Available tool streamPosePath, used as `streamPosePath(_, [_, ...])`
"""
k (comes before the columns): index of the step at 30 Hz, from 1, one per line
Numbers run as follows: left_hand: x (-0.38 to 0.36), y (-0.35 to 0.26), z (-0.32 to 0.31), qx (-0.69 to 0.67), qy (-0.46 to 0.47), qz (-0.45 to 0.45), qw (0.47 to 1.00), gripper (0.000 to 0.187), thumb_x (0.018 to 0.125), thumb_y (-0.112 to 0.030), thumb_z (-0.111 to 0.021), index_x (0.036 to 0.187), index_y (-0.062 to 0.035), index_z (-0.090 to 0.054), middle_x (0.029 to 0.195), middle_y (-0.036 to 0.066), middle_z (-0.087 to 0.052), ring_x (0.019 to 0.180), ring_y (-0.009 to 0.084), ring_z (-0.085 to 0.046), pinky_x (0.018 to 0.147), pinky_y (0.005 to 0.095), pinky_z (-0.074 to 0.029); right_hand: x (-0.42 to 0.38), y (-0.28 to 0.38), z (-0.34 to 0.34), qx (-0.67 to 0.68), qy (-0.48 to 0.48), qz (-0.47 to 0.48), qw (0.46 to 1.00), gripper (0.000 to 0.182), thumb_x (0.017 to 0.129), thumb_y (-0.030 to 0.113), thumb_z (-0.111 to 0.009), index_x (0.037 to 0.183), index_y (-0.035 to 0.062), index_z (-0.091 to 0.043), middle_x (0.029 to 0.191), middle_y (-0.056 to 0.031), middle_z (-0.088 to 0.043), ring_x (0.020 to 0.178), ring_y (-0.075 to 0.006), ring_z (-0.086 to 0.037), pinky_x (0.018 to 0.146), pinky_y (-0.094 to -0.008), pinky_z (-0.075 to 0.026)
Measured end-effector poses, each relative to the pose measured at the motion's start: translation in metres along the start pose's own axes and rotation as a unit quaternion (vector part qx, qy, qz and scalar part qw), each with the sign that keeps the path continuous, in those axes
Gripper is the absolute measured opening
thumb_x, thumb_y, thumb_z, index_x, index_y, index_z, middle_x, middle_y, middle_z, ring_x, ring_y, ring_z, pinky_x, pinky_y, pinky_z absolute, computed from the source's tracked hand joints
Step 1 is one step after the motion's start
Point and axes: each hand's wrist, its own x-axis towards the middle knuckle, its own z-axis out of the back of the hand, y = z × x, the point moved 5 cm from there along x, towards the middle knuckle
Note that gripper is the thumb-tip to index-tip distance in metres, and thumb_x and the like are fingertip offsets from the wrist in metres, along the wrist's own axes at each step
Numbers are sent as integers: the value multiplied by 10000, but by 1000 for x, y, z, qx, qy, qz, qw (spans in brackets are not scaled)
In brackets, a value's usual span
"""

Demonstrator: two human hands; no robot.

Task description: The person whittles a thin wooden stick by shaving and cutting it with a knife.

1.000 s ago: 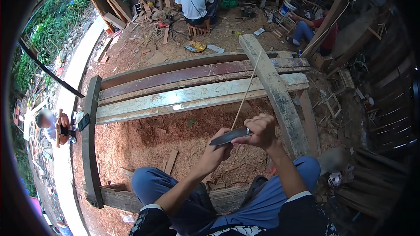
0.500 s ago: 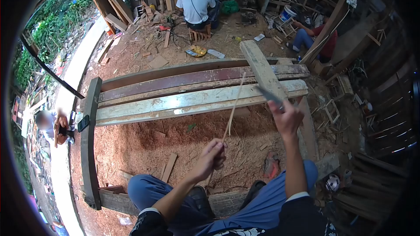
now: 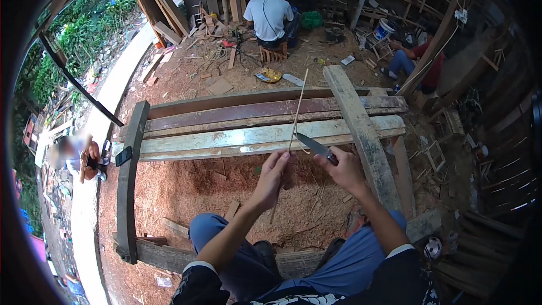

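Observation:
A thin pale wooden strip point(image 3: 300, 101) rises from my left hand point(image 3: 272, 179), whose fingers are closed round its lower part. It slants slightly right, and its tail end shows below the fist. My right hand point(image 3: 344, 170) grips the dark handle of a knife point(image 3: 315, 146). The blade points up and left, its tip right at the strip just above my left fingers. A small curled sliver point(image 3: 305, 149) hangs beside the blade. Both hands are in front of the near edge of a pale plank point(image 3: 226, 136), above my knees.
A broad beam point(image 3: 361, 130) lies across the planks on the right. A phone point(image 3: 123, 156) rests on the dark left crossbeam point(image 3: 131, 192). Shavings cover the ground point(image 3: 192, 186). A person in a white shirt point(image 3: 270, 18) sits ahead; others sit far right and left.
My right hand has come left and down from beside the broad beam, bringing the knife to the strip. My left hand has risen slightly, and the strip stands more upright. The view has shifted a little.

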Motion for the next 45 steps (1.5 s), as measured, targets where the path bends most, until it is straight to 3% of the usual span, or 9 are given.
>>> streamPosePath(4, [12, -13, 18, 125, -10, -81, 989, 274, 1033, -304, -499, 1126, -53, -558, 741, -32, -502, 610, 72, -465, 539, 237, -379, -3, 2, -9, 13, 5, 1, 1000, 460, 894, 474, -662, 887, 15, -628, 671, -140, -611, 646, -306, -614, 618, -417, -446])
streamPosePath(5, [17, -13, 24, 122, -16, -111, 986, 265, 1033, -284, -503, 1098, -37, -575, 803, -6, -576, 689, 88, -554, 606, 238, -441, -3, 1, -15, 28, -2, 6, 1000, 431, 902, 447, -659, 907, 17, -627, 700, -143, -619, 684, -306, -617, 654, -418, -450])
streamPosePath(8, [25, -7, 37, 105, -39, -194, 975, 255, 1034, -259, -504, 1091, -22, -578, 889, 31, -640, 798, 119, -628, 698, 262, -501, -2, -10, -30, 31, -90, 88, 992, 410, 951, 420, -606, 923, 11, -615, 752, -164, -620, 705, -342, -609, 613, -448, -435])
streamPosePath(9, [24, -9, 40, 139, -38, -194, 970, 267, 1036, -260, -498, 1105, -15, -578, 939, 67, -676, 877, 147, -660, 789, 288, -521, -6, -5, -31, -14, -103, 75, 992, 344, 967, 382, -589, 925, 44, -635, 779, -147, -632, 769, -332, -611, 723, -434, -434])
streamPosePath(15, [8, -5, 31, 165, -66, -201, 963, 285, 1044, -242, -474, 1164, 1, -560, 893, 91, -692, 852, 142, -657, 796, 298, -518, -9, 1, -42, -71, -120, 94, 986, 252, 961, 337, -602, 940, 94, -666, 783, -98, -642, 855, -281, -603, 932, -424, -308])
streamPosePath(25, [3, 3, 20, 148, -50, -210, 965, 249, 1032, -220, -490, 1138, 2, -529, 883, 129, -686, 769, 172, -653, 726, 318, -530, -14, 4, -40, -97, -101, 63, 988, 397, 973, 443, -541, 924, 66, -654, 727, -101, -620, 843, -291, -597, 966, -471, -283])
streamPosePath(28, [-4, 3, 14, 127, -58, -165, 976, 244, 1033, -221, -488, 1118, 4, -528, 872, 125, -682, 763, 167, -648, 734, 315, -528, -21, 6, -40, -102, -84, 69, 989, 408, 970, 448, -539, 907, 62, -656, 732, -101, -643, 841, -292, -611, 999, -511, -264])
streamPosePath(31, [-4, 4, 11, 142, -34, -195, 970, 250, 1049, -232, -463, 1119, 6, -502, 868, 114, -680, 730, 142, -626, 644, 275, -511, -24, 9, -34, -120, -59, 68, 989, 408, 967, 445, -542, 904, 59, -659, 734, -97, -656, 834, -288, -620, 1013, -532, -255])
streamPosePath(45, [-7, 3, 13, 168, -59, -197, 964, 258, 1048, -247, -474, 1066, 4, -528, 837, 92, -664, 739, 130, -622, 688, 278, -509, -34, 15, -28, -116, -62, 91, 987, 392, 962, 423, -555, 980, 47, -664, 820, -67, -671, 902, -269, -603, 1033, -538, -226])
